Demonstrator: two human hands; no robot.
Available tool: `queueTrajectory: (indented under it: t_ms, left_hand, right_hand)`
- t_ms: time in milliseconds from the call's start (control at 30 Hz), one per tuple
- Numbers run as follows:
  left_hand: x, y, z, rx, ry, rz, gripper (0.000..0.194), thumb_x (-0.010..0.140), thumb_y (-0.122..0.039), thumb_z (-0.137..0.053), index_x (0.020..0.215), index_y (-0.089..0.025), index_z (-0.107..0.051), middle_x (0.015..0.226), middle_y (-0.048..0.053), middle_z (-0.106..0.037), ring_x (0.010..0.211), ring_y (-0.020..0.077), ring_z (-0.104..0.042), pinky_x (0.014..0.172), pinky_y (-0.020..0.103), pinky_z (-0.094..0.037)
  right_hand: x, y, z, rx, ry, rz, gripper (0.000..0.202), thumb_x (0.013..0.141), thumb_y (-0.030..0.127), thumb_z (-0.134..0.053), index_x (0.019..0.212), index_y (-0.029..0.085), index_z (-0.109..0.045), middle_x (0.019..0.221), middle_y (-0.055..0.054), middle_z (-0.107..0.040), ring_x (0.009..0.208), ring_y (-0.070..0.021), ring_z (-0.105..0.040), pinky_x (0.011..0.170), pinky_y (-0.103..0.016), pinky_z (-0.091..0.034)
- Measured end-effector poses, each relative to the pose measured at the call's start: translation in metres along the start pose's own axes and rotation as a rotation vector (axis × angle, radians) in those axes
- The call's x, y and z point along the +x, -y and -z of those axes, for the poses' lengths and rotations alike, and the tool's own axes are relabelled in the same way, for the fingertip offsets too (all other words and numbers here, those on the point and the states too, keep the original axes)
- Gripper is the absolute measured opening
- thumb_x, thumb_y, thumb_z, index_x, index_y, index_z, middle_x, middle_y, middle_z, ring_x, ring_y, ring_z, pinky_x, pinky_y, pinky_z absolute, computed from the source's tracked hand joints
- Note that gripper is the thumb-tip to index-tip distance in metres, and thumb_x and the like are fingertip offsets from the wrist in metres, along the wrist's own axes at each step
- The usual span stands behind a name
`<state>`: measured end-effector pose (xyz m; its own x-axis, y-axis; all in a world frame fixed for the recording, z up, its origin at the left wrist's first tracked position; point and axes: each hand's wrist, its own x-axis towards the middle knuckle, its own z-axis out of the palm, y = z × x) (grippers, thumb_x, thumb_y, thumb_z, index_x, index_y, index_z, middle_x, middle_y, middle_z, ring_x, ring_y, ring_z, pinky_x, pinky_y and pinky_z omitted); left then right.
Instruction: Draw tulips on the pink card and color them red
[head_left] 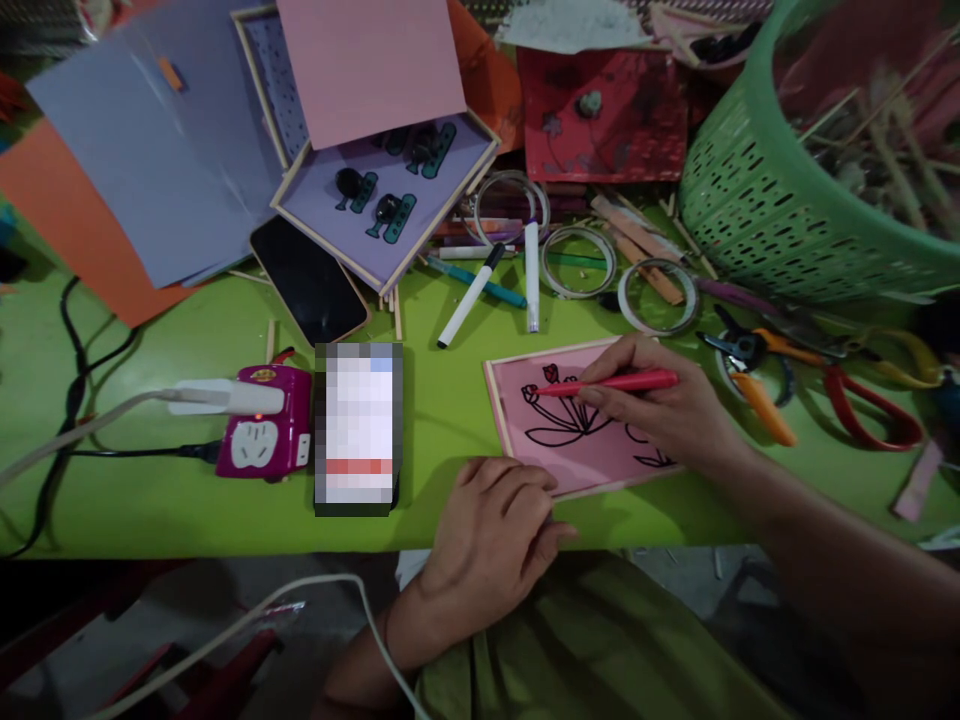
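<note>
Head view: the R hand [667,410] is pinching a red felt-tip pen [645,380] btwn thumb & fingers, w/ the tip sitting at the leftmost bud of a black-outlined flower drawing [583,430]. The wood-edged pink panel [585,468] bearing it is lying on the green tabletop [446,420], partly under the R hand. The L hand [491,530] is resting palm-down, apart from the R, its fingers curling at the panel's near-L corner; can't tell if they're gripping, b/c the undersides are hidden. The R hand & forearm are covering the panel's R edge and pt. of a 2nd drawing [652,460]. The upright-lying smartphone's [358,420] screen is showing only blurred blocks; the green plastic basket [795,220] is getting cut off top & R.
</note>
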<state>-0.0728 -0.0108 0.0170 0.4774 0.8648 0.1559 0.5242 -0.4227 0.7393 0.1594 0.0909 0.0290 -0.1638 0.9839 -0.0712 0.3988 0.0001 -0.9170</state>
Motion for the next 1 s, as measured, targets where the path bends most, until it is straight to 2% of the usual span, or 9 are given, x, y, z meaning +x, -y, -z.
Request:
queueTrajectory:
  t_ms: [200, 700, 1000]
  left_hand:
    - [-0.0003, 0.0, -0.0004, -0.015, -0.005, -0.001, 0.036, 0.115, -0.043, -0.041, 0.1, -0.022, -0.066, 0.113, 0.004, -0.08, 0.104, 0.0234, -0.069, 0.091, 0.044, -0.054]
    - [-0.0002, 0.0004, -0.0008, -0.008, -0.007, -0.006, 0.039, 0.116, -0.044, -0.037, 0.098, -0.022, -0.064, 0.113, 0.004, -0.08, 0.104, 0.0229, -0.069, 0.09, 0.043, -0.052]
    - [0.0004, -0.0001, 0.0001, -0.007, -0.022, -0.015, 0.042, 0.117, -0.045, -0.035, 0.098, -0.022, -0.063, 0.113, 0.003, -0.08, 0.102, 0.0223, -0.069, 0.088, 0.043, -0.052]
  right_hand:
    - [-0.0002, 0.0013, -0.0009, 0.005, 0.003, -0.007, 0.035, 0.08, 0.063, -0.087, 0.08, 0.032, -0.071, 0.077, -0.003, -0.071, 0.07, -0.0237, -0.065, 0.062, -0.041, -0.053]
    - [-0.0006, 0.0004, -0.0014, 0.023, 0.015, -0.052, 0.036, 0.08, 0.063, -0.087, 0.08, 0.031, -0.07, 0.077, -0.003, -0.071, 0.069, -0.0235, -0.064, 0.06, -0.039, -0.054]
    - [0.0005, -0.0002, -0.0001, 0.006, 0.015, -0.029, 0.035, 0.081, 0.061, -0.087, 0.086, 0.03, -0.071, 0.084, -0.004, -0.073, 0.077, -0.0252, -0.069, 0.069, -0.043, -0.057]
